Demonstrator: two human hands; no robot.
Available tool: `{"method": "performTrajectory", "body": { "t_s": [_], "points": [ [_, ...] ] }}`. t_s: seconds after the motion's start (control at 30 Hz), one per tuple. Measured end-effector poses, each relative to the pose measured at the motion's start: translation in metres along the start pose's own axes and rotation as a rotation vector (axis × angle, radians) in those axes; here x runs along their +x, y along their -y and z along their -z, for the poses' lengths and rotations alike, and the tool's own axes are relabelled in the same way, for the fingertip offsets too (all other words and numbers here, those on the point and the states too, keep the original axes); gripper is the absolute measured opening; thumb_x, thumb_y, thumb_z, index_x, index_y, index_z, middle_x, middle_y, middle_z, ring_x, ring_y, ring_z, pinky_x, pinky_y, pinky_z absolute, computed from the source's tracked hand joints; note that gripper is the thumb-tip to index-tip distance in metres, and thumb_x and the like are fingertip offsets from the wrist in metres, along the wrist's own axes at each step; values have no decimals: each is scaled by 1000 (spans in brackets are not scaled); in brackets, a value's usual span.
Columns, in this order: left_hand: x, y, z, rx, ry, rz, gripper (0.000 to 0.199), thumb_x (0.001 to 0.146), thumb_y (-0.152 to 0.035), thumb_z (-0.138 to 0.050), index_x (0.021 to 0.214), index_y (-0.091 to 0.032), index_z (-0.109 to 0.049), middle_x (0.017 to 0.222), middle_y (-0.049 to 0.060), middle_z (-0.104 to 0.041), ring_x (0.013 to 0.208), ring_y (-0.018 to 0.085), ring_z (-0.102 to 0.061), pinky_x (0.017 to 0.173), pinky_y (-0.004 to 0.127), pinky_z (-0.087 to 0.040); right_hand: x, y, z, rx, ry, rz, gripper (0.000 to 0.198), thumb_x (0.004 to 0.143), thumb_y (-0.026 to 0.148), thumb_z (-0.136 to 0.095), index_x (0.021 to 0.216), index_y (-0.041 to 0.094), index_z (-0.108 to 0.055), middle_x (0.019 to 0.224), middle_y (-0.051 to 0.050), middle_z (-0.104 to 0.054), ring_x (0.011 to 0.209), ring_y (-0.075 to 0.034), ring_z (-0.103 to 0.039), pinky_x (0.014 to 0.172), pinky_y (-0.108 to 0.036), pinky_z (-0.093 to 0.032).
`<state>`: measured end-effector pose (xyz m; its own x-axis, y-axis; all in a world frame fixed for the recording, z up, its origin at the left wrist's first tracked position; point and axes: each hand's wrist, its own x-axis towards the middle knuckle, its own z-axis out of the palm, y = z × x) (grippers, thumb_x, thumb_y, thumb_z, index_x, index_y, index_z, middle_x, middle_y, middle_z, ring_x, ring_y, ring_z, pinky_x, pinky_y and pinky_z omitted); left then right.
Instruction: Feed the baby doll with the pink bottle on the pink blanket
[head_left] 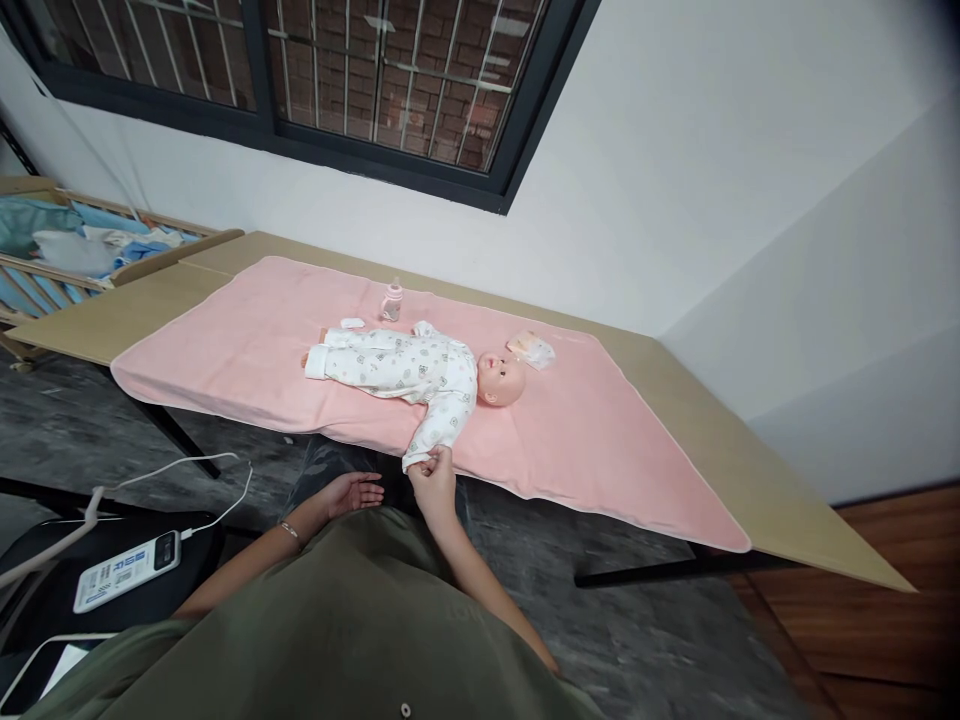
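A baby doll in a white patterned outfit lies on its back on a pink blanket, head to the right and feet to the left. At the blanket's near edge, my right hand pinches the cuff of the doll's near sleeve, which is stretched toward me. The doll's hand on that side is hidden. My left hand hangs near my lap, palm up, its fingers apart from one another and holding nothing.
Behind the doll stand a pink baby bottle and a small white item. A clear plastic packet lies by its head. The table meets a wooden crib at left. A power bank with a cable rests on a black chair.
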<state>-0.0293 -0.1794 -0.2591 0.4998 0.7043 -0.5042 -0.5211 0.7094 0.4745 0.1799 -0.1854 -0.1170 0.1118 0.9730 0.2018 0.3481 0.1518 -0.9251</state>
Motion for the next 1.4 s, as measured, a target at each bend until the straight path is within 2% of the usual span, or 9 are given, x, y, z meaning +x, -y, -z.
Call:
{"method": "performTrajectory", "body": {
  "t_s": [0.13,0.4,0.67,1.1,1.4],
  "points": [
    [0,0,0,-7,-2,-4,29,94,-30,-60,116,-10,-63,93,9,-73,87,20,-71,87,38,-54,-3,-3,-4,-41,-15,-31,28,75,32,-54,97,19,-44,61,6,-50,55,-11,-48,56,-21,-36],
    [-3,-1,-3,4,-7,-14,26,95,-28,-59,115,-11,-63,94,8,-73,89,21,-70,90,39,-52,-6,-12,-6,-75,5,61,26,81,33,-46,102,18,-45,66,3,-51,57,-12,-49,57,-22,-34],
    [-6,-2,-6,16,0,-26,24,96,-27,-58,113,-12,-64,94,8,-72,90,21,-70,90,39,-52,-5,-8,-7,-66,2,11,26,80,32,-48,101,18,-45,66,3,-51,58,-13,-49,58,-22,-34],
    [-7,-1,-7,15,-6,-32,26,94,-28,-60,114,-10,-63,93,9,-73,89,21,-71,87,38,-54,-4,11,-5,234,15,-187,38,66,37,-56,95,20,-38,62,8,-44,57,-8,-42,57,-19,-35],
    [-6,-2,-7,10,-14,-21,25,96,-27,-58,114,-11,-63,94,9,-72,88,20,-71,85,37,-55,-2,-4,-10,327,23,-241,37,65,31,-55,97,21,-40,62,9,-50,56,-7,-43,58,-18,-36]
  ]
}}
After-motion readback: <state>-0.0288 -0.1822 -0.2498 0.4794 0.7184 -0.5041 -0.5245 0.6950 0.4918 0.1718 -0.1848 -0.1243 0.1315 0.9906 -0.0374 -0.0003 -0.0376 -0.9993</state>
